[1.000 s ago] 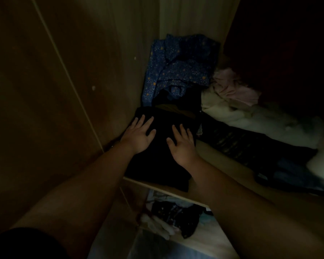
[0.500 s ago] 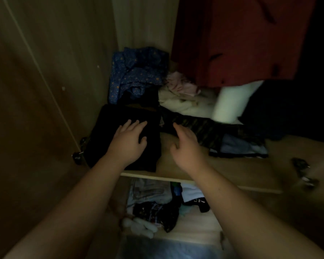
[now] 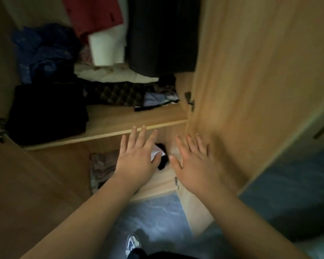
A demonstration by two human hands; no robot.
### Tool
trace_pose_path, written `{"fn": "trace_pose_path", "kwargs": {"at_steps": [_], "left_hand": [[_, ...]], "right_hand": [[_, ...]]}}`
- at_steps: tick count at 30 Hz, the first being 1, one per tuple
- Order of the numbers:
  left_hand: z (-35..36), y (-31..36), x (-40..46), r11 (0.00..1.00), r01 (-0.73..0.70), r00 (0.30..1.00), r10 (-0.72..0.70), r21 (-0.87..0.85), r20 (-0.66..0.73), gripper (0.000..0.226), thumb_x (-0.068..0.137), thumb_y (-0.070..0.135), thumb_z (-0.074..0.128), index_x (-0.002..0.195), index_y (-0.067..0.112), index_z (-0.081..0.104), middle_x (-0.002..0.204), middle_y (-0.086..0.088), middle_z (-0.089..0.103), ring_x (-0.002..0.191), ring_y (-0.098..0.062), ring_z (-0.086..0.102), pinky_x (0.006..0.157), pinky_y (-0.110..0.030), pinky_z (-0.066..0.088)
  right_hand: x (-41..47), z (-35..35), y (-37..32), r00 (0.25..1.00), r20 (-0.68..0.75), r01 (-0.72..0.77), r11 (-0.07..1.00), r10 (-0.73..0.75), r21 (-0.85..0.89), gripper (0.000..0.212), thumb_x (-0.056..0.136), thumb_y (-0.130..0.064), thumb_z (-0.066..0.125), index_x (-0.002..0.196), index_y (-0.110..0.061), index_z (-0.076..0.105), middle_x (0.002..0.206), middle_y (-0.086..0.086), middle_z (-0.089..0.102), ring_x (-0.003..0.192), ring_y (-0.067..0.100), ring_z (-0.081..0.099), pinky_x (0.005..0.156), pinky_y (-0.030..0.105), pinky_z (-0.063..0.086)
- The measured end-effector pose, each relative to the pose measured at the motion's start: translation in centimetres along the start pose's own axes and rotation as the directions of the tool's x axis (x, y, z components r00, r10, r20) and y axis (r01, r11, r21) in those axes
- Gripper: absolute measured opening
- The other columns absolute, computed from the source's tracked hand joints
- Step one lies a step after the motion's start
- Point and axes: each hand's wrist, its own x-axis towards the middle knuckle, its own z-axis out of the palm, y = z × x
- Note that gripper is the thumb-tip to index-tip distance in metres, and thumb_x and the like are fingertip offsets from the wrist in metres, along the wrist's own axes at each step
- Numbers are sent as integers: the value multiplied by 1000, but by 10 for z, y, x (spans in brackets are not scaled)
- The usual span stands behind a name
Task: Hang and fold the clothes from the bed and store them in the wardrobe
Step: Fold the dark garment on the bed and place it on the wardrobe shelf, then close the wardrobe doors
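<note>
The single head-worn view looks forward and down, close, into the open wardrobe (image 3: 108, 126).

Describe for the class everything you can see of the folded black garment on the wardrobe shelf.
The folded black garment lies flat on the left end of the light wooden shelf, close against the wardrobe's left wall. It looks like soft, dark cloth, folded into a rough rectangle, with its front edge reaching near the shelf's lip. A crumpled blue garment sits behind it and a dark patterned one lies to its right. Neither hand touches it. The dim light hides any finer detail.
</note>
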Motion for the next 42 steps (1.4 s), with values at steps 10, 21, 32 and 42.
{"fn": "trace_pose_path", "kwargs": {"at_steps": [10,21,32,42], "left_hand": [[18,131,-28,964,-255,964,260,-81,57,68,99,61,25,158,36,4,168,0,0,153,-22,-11,123,-47,-4],[33,163,-23,954,-272,961,276,-125,11,72,94,66,19,158,35,8,167,-3,8,154,-25,-2,122,-52,2],[28,54,-43,985,-10,998,19,-171,54,68,98,60,30,157,38,6,168,1,4,154,-21,-2,124,-49,5],[18,-86,-88,870,453,889,-457,-194,22,76,96,54,46,158,35,6,167,-7,9,153,-29,4,123,-50,12]], "right_hand": [[-142,-21,89,981,-95,-160,984,167,74,63,98,-53,31,155,-31,17,165,2,21,154,24,9,123,44,19],[-106,-24,161,938,-64,-315,915,341,252,85,96,-57,48,161,-22,5,167,7,19,153,28,16,123,49,20],[-97,5,88,990,-62,-61,765,131,641,72,89,-31,69,148,-38,28,140,-15,53,128,2,52,107,39,47],[33,45,-63,978,1,185,879,-207,440,64,90,-43,69,137,-13,37,123,10,61,105,35,63,85,42,52]]}}
